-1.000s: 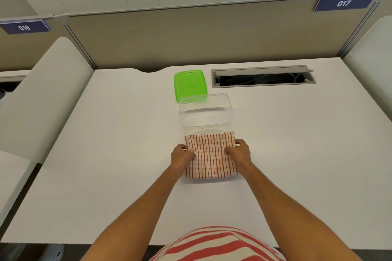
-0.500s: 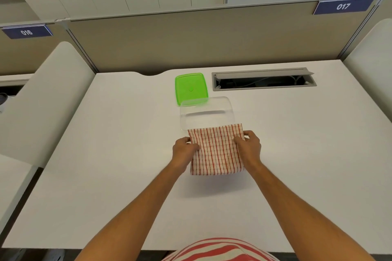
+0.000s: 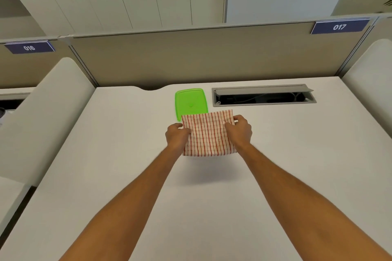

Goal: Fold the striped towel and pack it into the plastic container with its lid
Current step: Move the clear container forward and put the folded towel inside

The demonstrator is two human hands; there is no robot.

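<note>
Head view: both hands carry the folded striped towel above the white table, a soft shadow on the surface beneath it. The left hand pinches its left edge, fingers clenched into the cloth; the right hand clamps the right edge the same way. The towel is a compact, slightly sagging rectangle of thin woven cotton, cream with red stripes. Folding looks finished; this reads as the packing step. The clear plastic container can't be made out here, likely hidden behind the towel. Just beyond lies the green lid, glossy, rounded corners, flat on the table. Next comes lowering the towel squarely in, tucking corners, then fetching that lid.
</note>
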